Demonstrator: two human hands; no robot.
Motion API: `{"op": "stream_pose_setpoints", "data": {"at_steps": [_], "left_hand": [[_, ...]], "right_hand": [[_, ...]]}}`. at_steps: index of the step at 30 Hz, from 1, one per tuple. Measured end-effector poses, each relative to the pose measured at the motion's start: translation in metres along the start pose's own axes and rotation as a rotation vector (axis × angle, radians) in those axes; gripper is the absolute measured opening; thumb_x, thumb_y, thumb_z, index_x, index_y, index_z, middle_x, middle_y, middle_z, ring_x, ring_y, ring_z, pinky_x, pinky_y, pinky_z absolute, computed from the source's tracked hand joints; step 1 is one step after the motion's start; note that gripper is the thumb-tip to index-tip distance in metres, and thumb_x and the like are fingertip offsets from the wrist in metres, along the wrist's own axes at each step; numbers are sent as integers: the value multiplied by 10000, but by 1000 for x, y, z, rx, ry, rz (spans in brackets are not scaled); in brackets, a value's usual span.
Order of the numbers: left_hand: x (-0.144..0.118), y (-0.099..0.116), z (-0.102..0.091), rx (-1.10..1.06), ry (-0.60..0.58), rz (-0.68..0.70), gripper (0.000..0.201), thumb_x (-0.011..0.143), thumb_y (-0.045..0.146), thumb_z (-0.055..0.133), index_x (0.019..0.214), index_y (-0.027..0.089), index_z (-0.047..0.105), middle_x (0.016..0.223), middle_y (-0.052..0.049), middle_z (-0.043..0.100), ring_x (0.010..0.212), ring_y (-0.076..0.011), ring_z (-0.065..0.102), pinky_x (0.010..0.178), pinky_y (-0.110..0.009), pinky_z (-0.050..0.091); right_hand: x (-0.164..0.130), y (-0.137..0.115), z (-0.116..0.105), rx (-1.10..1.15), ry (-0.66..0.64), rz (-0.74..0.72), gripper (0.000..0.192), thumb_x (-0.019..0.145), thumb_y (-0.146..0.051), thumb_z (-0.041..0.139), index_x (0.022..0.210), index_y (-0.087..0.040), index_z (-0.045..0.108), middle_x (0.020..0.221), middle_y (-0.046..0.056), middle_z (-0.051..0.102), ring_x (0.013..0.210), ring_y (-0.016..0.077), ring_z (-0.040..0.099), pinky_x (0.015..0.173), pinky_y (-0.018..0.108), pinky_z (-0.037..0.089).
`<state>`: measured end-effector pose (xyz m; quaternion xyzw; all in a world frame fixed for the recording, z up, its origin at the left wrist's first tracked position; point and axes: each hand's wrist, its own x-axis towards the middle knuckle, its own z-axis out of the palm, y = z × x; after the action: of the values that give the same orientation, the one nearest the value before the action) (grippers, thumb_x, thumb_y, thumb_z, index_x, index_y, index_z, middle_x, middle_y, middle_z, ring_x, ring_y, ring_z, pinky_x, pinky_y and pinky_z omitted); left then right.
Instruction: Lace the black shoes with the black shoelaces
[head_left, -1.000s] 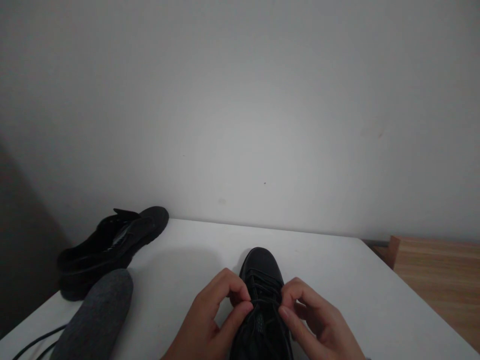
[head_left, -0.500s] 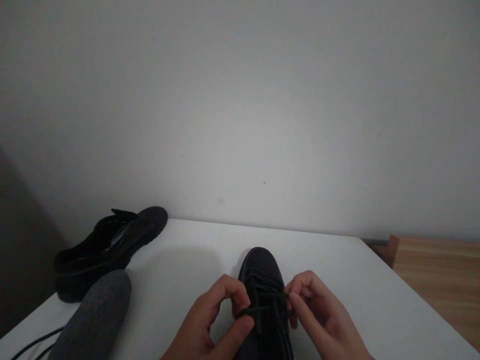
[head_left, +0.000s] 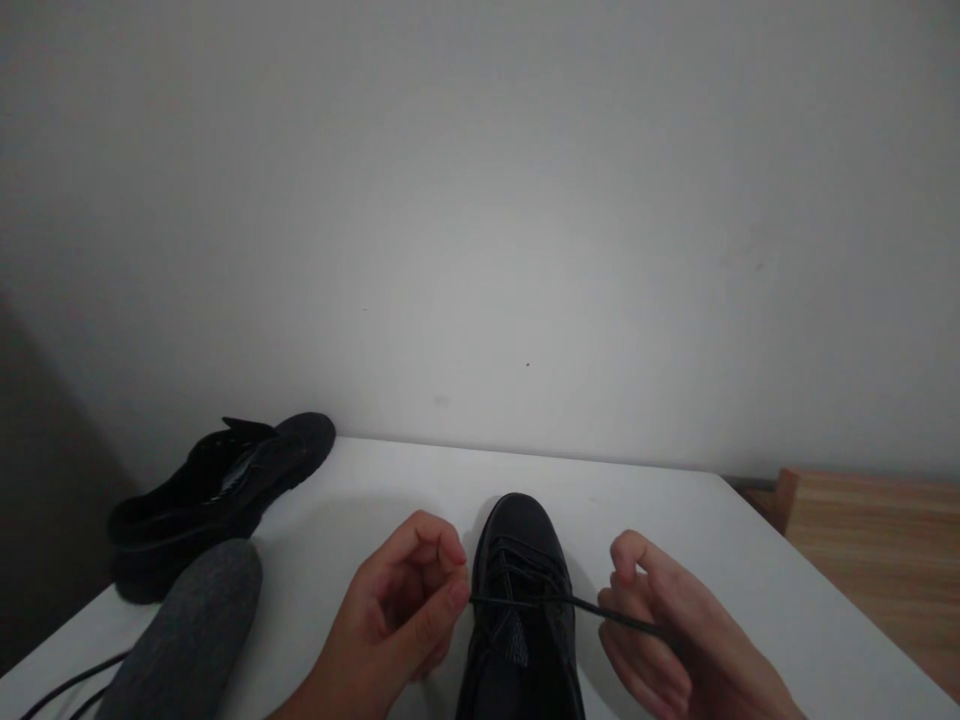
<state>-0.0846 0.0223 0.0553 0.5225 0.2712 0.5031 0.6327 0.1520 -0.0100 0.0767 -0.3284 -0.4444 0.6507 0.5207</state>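
Note:
A black lace-up shoe (head_left: pixel 523 535) stands on the white table, its toe toward the wall. A dark shoelace (head_left: pixel 585 603) runs taut across its opening from one hand to the other. Left of the shoe, my left hand (head_left: pixel 409 600) pinches one side of the lace between thumb and index finger. To the right, my right hand (head_left: pixel 664 630) has the other side lying over its curled fingers and gripped near the thumb. The lower rows of lacing look threaded at the toe end; the heel end is out of frame.
A second black shoe (head_left: pixel 217 500) lies at the table's left edge. Before it is a grey felt-like insole (head_left: pixel 187 635), with a black cord (head_left: pixel 71 690) beside it. The white table (head_left: pixel 360 480) meets the wall; a wooden panel (head_left: pixel 877 560) stands at right.
Both hands have moved apart, the left one leftward and the right one rightward, drawing the lace tight across the shoe. The shoe's tongue area shows more openly now.

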Motion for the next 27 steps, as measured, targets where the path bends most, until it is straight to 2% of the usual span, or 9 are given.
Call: {"op": "stream_pose_setpoints", "data": {"at_steps": [3,7,9,11,13,18,22,27], "left_hand": [[-4,5,-3,78,-17,-34,296,879,477,703,890,217,560,641,83,466,463,-33,282,426,-142,247],[-6,8,-1,374,-67,79,275,943,494,587,901,223,614,704,23,535,619,-114,475,590,-216,426],[-8,7,3,512,-89,153,260,873,466,683,1001,247,622,824,2,551,726,-155,522,660,-246,465],[-10,4,6,585,-122,174,446,765,399,797,1137,285,581,935,-8,551,794,-182,542,692,-261,489],[-10,-2,7,615,-148,159,575,735,303,809,1231,319,519,1000,-11,546,832,-192,558,707,-264,505],[-4,-19,4,663,-144,229,675,686,33,586,1248,385,459,1044,-1,520,836,-177,562,613,-217,503],[-5,-16,8,646,-74,262,632,638,12,484,1151,380,523,1072,5,527,822,-169,553,611,-220,498],[-11,-6,13,633,-110,237,507,660,33,525,1068,329,577,1081,-17,549,784,-170,574,570,-226,468]], "right_hand": [[1,5,-3,-110,-38,35,398,944,-612,481,879,-228,559,475,-82,403,411,95,268,446,240,236],[1,14,-3,-455,-47,-27,454,840,-650,631,793,-227,471,620,-65,437,566,114,368,545,246,286],[1,19,-2,-570,-73,-28,467,763,-592,743,809,-245,435,679,-67,419,628,130,363,575,249,291],[0,23,-1,-652,-69,-3,450,735,-459,798,852,-260,412,703,-72,420,639,134,363,573,248,288],[0,27,-1,-710,-56,7,388,766,-325,756,888,-267,393,724,-71,421,638,133,365,564,244,294],[1,30,1,-738,-40,0,308,787,-148,597,957,-270,372,752,-67,433,635,130,375,567,238,332],[-1,22,4,-779,7,-69,273,765,-121,539,943,-264,390,694,-83,416,617,134,377,568,248,323],[-3,11,4,-815,22,-176,163,770,-161,535,856,-255,433,659,-80,402,600,135,372,562,254,318]]}}
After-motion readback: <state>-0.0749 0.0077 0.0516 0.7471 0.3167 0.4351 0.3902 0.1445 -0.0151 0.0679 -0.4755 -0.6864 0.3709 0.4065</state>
